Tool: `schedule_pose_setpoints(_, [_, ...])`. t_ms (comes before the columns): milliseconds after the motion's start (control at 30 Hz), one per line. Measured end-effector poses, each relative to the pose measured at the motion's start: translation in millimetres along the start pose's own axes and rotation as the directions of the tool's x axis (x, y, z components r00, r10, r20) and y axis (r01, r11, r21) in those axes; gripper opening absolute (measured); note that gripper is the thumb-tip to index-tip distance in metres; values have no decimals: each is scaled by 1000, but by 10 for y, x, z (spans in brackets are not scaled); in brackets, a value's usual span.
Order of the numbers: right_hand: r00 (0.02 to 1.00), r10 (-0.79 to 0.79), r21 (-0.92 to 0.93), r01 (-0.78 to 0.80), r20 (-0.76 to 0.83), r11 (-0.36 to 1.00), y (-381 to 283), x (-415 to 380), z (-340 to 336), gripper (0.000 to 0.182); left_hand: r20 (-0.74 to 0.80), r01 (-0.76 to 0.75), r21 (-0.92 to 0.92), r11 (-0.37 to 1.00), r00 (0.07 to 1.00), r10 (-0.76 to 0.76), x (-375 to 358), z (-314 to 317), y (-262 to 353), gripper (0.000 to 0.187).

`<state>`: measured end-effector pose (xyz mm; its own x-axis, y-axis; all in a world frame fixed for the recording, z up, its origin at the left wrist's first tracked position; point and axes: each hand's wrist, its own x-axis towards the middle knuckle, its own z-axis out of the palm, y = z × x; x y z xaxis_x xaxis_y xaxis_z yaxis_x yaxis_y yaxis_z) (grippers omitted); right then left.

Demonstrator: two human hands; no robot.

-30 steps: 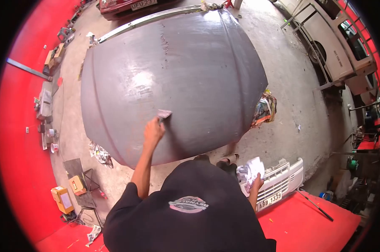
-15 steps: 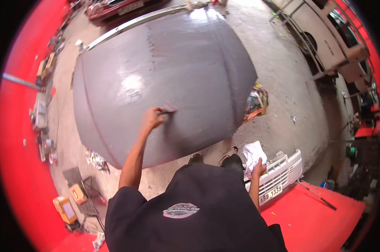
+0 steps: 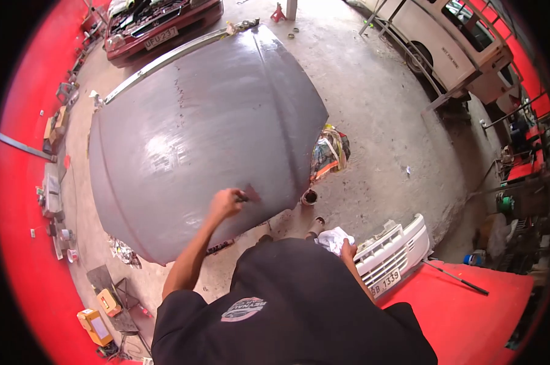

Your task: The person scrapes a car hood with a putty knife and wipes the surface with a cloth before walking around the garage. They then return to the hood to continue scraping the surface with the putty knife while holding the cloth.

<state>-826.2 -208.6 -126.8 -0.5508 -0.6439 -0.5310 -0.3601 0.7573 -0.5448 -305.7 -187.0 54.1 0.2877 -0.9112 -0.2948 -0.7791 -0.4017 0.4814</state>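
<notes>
- Left hand [image 3: 228,203]: fingers curled closed round a small flat tool [image 3: 252,194], blurred; contact with the panel cannot be told.
- Grey hood panel [image 3: 226,137]: directly beneath the left grip, spreading beyond it on all sides.
- Right hand [image 3: 348,250]: fingers bunched on a white cloth or paper [image 3: 334,241], well apart from the left grip.
- Step in hand, as judged: working the tool over the panel's near part.
- Next move, as judged: calls for a flat tool and even pressure.
</notes>
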Motion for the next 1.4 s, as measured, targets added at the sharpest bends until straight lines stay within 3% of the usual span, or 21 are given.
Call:
schedule_pose_setpoints(33, [1000,3,-37,-3,5,999,57,48,-30,64,2,15,-6,1000,1000,-15,-15,22,-163,35])
schedule_pose_setpoints(100, [1000,-1,-127,4,21,992,134,166,-123,66,-107,223,-25,974,969,-225,221,-154,-177,31])
schedule_pose_setpoints(167, [998,27,-130,-20,53,991,197,396,-164,66,-363,230,-70,971,900,-240,366,-109,13,28])
schedule_pose_setpoints(233, [993,50,-170,-31,110,985,101,426,-216,65,-507,151,-118,981,840,-190,436,309,367,26])
schedule_pose_setpoints(267, [990,16,-164,7,139,986,26,449,-278,64,-363,222,-77,972,902,-234,349,412,639,29])
schedule_pose_setpoints(300, [986,-20,-148,45,167,988,-65,498,-295,64,-331,189,-104,977,919,-213,176,476,975,25])
schedule_pose_setpoints(400, [985,-29,-95,46,170,994,-321,639,-319,62,-250,126,-21,992,960,-127,-135,663,1113,28])
schedule_pose_setpoints(500, [976,-94,-25,101,196,995,-223,1016,-278,66,-440,333,-103,937,830,-343,-34,558,372,32])
schedule_pose_setpoints(600, [973,-88,-94,111,214,989,-339,1169,-360,66,-685,378,-176,909,616,-389,-249,585,343,31])
schedule_pose_setpoints(700, [957,-129,-203,184,260,962,-470,1292,-435,62,-516,377,-187,907,748,-417,-528,1197,949,37])
schedule_pose_setpoints(733, [959,-129,-177,177,251,968,-330,1482,-358,58,-482,294,-191,936,803,-351,-622,1437,1145,39])
schedule_pose_setpoints(767, [954,-131,-138,173,268,975,-358,1425,-405,57,-479,229,-51,972,848,-226,-670,1504,1399,37])
schedule_pose_setpoints(867, [946,-132,-109,171,297,979,-519,1363,-494,54,-465,309,-268,912,788,-404,-721,1420,1360,34])
schedule_pose_setpoints(900, [938,-143,-98,182,315,978,-466,1429,-460,54,-461,448,-275,851,715,-525,-731,1276,1262,35])
schedule_pose_setpoints(967, [939,-177,-165,233,296,958,-371,1577,-383,54,-695,430,-276,860,528,-488,-712,1277,818,35])
schedule_pose_setpoints(1067, [948,-108,-177,166,299,970,-388,1554,-381,55,-673,456,-282,844,533,-513,-622,1330,1047,35])
schedule_pose_setpoints(1100, [938,-137,-125,185,319,975,-475,1440,-439,55,-555,447,-245,860,663,-503,-589,1383,1278,36])
schedule_pose_setpoints(1133, [940,-117,-123,164,319,979,-479,1427,-429,55,-575,272,-228,935,737,-355,-528,1586,1406,37])
schedule_pose_setpoints(1200, [948,-76,-118,117,310,986,-450,1448,-427,54,-401,285,-79,955,868,-292,-455,1628,1861,38])
schedule_pose_setpoints(1300, [945,-136,-93,170,299,981,-533,1338,-539,56,-376,337,-200,920,841,-389,-405,1532,1968,40])
schedule_pose_setpoints(1400, [958,-153,-150,193,241,970,-436,1552,-533,55,-457,320,-155,935,816,-355,-272,1633,1775,41])
